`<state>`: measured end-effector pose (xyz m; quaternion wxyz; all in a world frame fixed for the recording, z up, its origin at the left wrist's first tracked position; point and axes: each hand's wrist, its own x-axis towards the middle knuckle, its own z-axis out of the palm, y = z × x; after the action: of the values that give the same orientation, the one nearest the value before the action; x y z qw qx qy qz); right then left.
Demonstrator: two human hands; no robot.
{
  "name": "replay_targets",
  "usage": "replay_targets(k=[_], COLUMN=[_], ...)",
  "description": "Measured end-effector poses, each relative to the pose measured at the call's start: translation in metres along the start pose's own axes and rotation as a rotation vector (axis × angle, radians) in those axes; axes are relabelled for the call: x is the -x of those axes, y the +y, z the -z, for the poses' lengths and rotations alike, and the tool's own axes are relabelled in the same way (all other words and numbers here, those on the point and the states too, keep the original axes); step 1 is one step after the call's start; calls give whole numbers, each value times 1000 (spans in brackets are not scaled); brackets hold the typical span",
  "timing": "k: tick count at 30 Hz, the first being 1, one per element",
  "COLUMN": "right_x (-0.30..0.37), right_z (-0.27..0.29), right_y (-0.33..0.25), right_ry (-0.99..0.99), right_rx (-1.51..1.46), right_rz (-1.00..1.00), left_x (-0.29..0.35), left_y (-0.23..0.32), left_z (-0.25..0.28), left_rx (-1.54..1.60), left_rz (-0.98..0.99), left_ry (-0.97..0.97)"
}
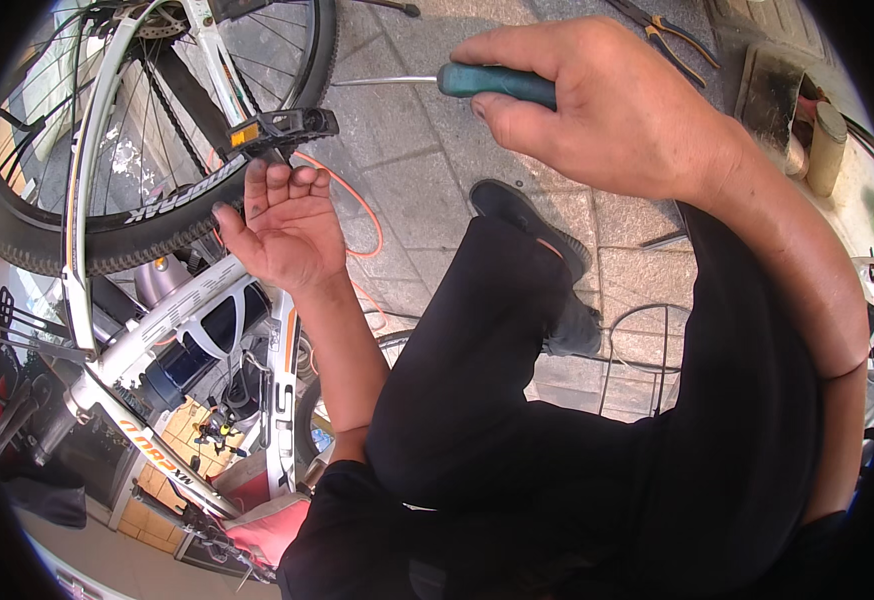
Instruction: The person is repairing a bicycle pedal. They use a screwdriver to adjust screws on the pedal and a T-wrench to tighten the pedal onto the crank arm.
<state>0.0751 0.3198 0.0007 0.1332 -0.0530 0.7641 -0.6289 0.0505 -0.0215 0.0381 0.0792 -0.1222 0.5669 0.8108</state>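
My right hand (617, 110) is wrapped round the green handle of a screwdriver (492, 86). Its thin metal shaft points left, and the tip lies near the edge of a bicycle tyre (325, 45). Palm up, my left hand (295, 225) is just below a black bicycle pedal (302, 124) with an orange reflector. Its fingers are apart from the thumb and slightly bent, and nothing shows in the palm. Whether the fingertips touch the pedal is hard to tell. The pedal belongs to a white bicycle (79, 190) on the left.
Pliers (682, 48) with orange and black handles lie on the paving (422, 185) at the top right. An orange cable (372, 215) curves beside my left hand. A cylindrical container (827, 150) stands far right. Another white bicycle frame (282, 400) is at lower left.
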Motion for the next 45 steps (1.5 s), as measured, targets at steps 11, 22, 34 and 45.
replay_targets(k=[11,22,34,45], right_x=[0,0,0,-1], right_z=[-2,-2,-1,0], right_y=[5,5,4,3], right_ry=[3,1,2,-9], right_rx=[4,12,16,-9], right_rz=[37,24,14,4], left_x=[18,17,4,11], left_y=[-31,-18,-42,-22], left_z=[-34,-27,-30,-7], left_rx=[-76,-49,131,99], left_rz=[327,-25,267,4], left_ry=[373,204,292,106])
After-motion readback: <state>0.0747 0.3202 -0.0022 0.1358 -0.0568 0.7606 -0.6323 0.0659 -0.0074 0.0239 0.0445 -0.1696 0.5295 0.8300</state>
